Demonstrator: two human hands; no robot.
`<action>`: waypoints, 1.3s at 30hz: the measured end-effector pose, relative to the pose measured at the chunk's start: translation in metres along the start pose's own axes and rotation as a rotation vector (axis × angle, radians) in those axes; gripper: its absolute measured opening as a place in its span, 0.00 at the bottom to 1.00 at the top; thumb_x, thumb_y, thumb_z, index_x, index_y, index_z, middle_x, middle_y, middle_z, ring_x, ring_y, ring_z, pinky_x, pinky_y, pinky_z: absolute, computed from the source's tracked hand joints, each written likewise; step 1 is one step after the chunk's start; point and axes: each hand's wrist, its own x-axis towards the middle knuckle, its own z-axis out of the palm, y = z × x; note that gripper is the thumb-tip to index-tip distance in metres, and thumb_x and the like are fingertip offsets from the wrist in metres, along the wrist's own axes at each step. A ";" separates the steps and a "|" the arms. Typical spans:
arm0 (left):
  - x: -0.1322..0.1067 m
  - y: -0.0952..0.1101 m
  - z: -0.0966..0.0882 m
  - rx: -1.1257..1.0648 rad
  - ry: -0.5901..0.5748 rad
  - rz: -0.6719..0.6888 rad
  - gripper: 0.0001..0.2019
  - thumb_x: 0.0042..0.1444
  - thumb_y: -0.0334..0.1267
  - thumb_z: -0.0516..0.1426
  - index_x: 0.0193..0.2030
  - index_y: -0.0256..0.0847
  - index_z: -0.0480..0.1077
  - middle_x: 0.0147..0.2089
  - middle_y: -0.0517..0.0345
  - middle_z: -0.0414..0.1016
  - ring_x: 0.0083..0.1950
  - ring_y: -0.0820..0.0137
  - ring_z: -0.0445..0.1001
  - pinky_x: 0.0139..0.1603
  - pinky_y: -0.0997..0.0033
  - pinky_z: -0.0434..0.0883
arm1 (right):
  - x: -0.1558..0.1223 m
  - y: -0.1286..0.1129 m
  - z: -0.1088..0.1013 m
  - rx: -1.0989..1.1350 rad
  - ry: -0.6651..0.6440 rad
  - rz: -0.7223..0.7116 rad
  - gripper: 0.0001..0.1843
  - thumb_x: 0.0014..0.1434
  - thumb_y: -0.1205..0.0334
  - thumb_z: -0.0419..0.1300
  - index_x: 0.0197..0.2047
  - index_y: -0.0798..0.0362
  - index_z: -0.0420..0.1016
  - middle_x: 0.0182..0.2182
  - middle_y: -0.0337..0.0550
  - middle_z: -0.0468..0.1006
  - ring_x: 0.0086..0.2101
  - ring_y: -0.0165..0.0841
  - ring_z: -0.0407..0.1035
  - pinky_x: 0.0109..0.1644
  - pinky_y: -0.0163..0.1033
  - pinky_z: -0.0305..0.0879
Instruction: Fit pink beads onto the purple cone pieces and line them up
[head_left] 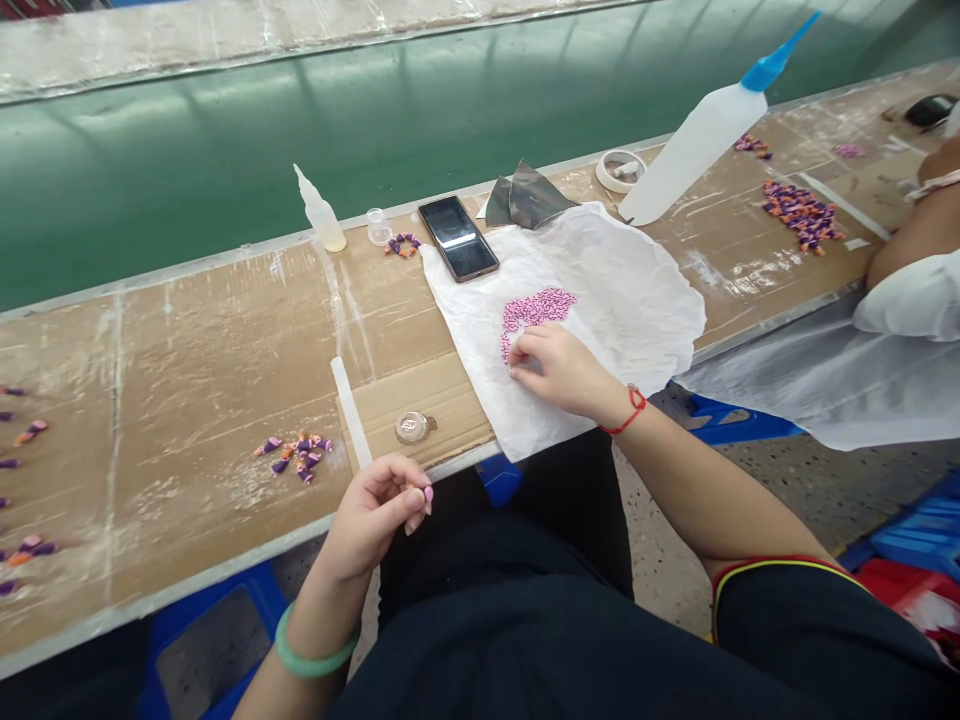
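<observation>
Pinched in my left hand (384, 510), just off the table's front edge, is a small pink piece (428, 494); its exact kind is hard to make out. My right hand (551, 368) reaches onto a white cloth (517, 420), its fingertips together at the edge of a spread of tiny pink pieces (536, 308). Whether anything is between those fingertips is hidden. Left of my left hand lies a loose pile of small purple, orange and pink pieces (300, 457). A small round clear dish (412, 428) sits on a cardboard sheet (450, 395) between my hands.
A phone (459, 238) lies at the cloth's far edge. Beyond stand a small dropper bottle (321, 215), a tape roll (621, 172) and a large white bottle with a blue nozzle (697, 145), tilted. More purple-orange pieces (802, 215) lie near another person's arm (911, 215) at right.
</observation>
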 end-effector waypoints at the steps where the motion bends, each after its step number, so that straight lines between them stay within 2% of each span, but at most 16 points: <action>1: 0.000 0.000 0.000 0.004 0.004 0.002 0.19 0.49 0.50 0.70 0.29 0.37 0.72 0.24 0.58 0.73 0.19 0.79 0.62 0.18 0.79 0.59 | 0.001 -0.001 0.000 0.000 -0.007 -0.001 0.07 0.57 0.71 0.59 0.29 0.52 0.68 0.30 0.45 0.73 0.36 0.41 0.64 0.45 0.46 0.60; 6: -0.002 -0.002 0.005 0.075 0.064 0.021 0.19 0.50 0.52 0.70 0.29 0.37 0.75 0.23 0.56 0.74 0.20 0.78 0.64 0.19 0.79 0.60 | 0.004 -0.002 0.006 0.017 -0.015 0.010 0.10 0.57 0.72 0.56 0.26 0.51 0.64 0.29 0.48 0.70 0.36 0.44 0.62 0.45 0.50 0.59; 9: -0.001 -0.002 0.017 0.102 0.081 0.053 0.18 0.51 0.52 0.69 0.29 0.37 0.76 0.24 0.56 0.75 0.21 0.77 0.65 0.20 0.78 0.61 | 0.000 -0.007 0.005 0.073 0.015 0.033 0.08 0.57 0.70 0.55 0.28 0.51 0.63 0.30 0.49 0.70 0.37 0.44 0.62 0.45 0.51 0.60; 11: 0.003 -0.001 0.028 0.083 0.079 0.078 0.16 0.52 0.51 0.69 0.33 0.39 0.78 0.24 0.57 0.75 0.21 0.77 0.65 0.21 0.78 0.62 | -0.006 -0.016 0.003 0.141 0.020 0.040 0.07 0.61 0.67 0.53 0.30 0.51 0.63 0.30 0.47 0.70 0.35 0.41 0.63 0.42 0.48 0.62; 14: 0.013 0.000 0.049 0.032 0.064 0.138 0.18 0.52 0.51 0.69 0.44 0.41 0.79 0.24 0.61 0.73 0.20 0.78 0.64 0.22 0.76 0.64 | -0.018 -0.042 -0.001 0.492 0.029 0.073 0.10 0.68 0.58 0.52 0.35 0.51 0.63 0.29 0.41 0.67 0.31 0.35 0.63 0.36 0.41 0.63; 16: 0.019 0.000 0.062 0.002 0.066 0.178 0.21 0.52 0.50 0.69 0.50 0.42 0.78 0.25 0.62 0.72 0.21 0.77 0.64 0.23 0.75 0.65 | -0.025 -0.063 -0.002 0.766 0.086 0.108 0.13 0.68 0.52 0.56 0.36 0.51 0.64 0.30 0.39 0.66 0.32 0.33 0.63 0.36 0.39 0.63; 18: 0.023 -0.001 0.071 -0.010 0.080 0.205 0.23 0.52 0.50 0.68 0.53 0.43 0.78 0.25 0.62 0.72 0.23 0.76 0.66 0.24 0.75 0.65 | -0.030 -0.081 0.000 0.890 0.151 0.120 0.16 0.67 0.48 0.59 0.35 0.50 0.65 0.30 0.39 0.66 0.32 0.33 0.62 0.36 0.39 0.63; 21: 0.023 -0.002 0.078 -0.002 0.089 0.246 0.23 0.53 0.49 0.68 0.54 0.44 0.78 0.26 0.62 0.72 0.24 0.75 0.68 0.25 0.74 0.66 | -0.034 -0.097 0.005 0.876 0.236 0.095 0.17 0.67 0.46 0.59 0.34 0.50 0.65 0.30 0.39 0.66 0.31 0.34 0.61 0.36 0.40 0.62; 26: 0.018 -0.002 0.078 -0.024 0.082 0.295 0.19 0.53 0.47 0.68 0.51 0.46 0.80 0.24 0.64 0.71 0.23 0.76 0.67 0.25 0.75 0.66 | -0.035 -0.104 0.009 0.752 0.377 -0.022 0.09 0.68 0.58 0.58 0.35 0.49 0.65 0.31 0.40 0.67 0.33 0.34 0.62 0.39 0.42 0.61; 28: 0.016 0.000 0.077 -0.029 0.094 0.260 0.20 0.52 0.48 0.69 0.51 0.44 0.80 0.24 0.63 0.71 0.23 0.76 0.67 0.25 0.74 0.65 | -0.034 -0.103 0.009 0.717 0.392 -0.081 0.07 0.68 0.62 0.58 0.36 0.49 0.65 0.32 0.40 0.67 0.34 0.35 0.62 0.39 0.42 0.61; 33: 0.014 0.008 0.075 -0.092 0.097 0.144 0.21 0.48 0.48 0.71 0.46 0.41 0.79 0.25 0.60 0.73 0.24 0.75 0.67 0.22 0.75 0.61 | -0.033 -0.098 0.006 0.667 0.406 -0.209 0.03 0.67 0.63 0.59 0.42 0.46 0.68 0.36 0.41 0.69 0.37 0.36 0.65 0.41 0.44 0.65; 36: 0.013 0.013 0.076 -0.191 0.061 0.084 0.19 0.45 0.46 0.72 0.42 0.41 0.79 0.24 0.62 0.72 0.22 0.79 0.63 0.21 0.77 0.56 | -0.034 -0.097 0.003 0.595 0.416 -0.289 0.08 0.66 0.68 0.59 0.43 0.45 0.74 0.43 0.44 0.73 0.43 0.38 0.69 0.45 0.46 0.68; 39: 0.013 0.017 0.079 -0.315 0.028 0.008 0.17 0.42 0.43 0.73 0.37 0.40 0.79 0.23 0.64 0.70 0.19 0.82 0.58 0.21 0.79 0.53 | -0.036 -0.098 0.003 0.550 0.483 -0.295 0.09 0.66 0.68 0.60 0.39 0.44 0.77 0.46 0.44 0.76 0.48 0.41 0.70 0.50 0.51 0.69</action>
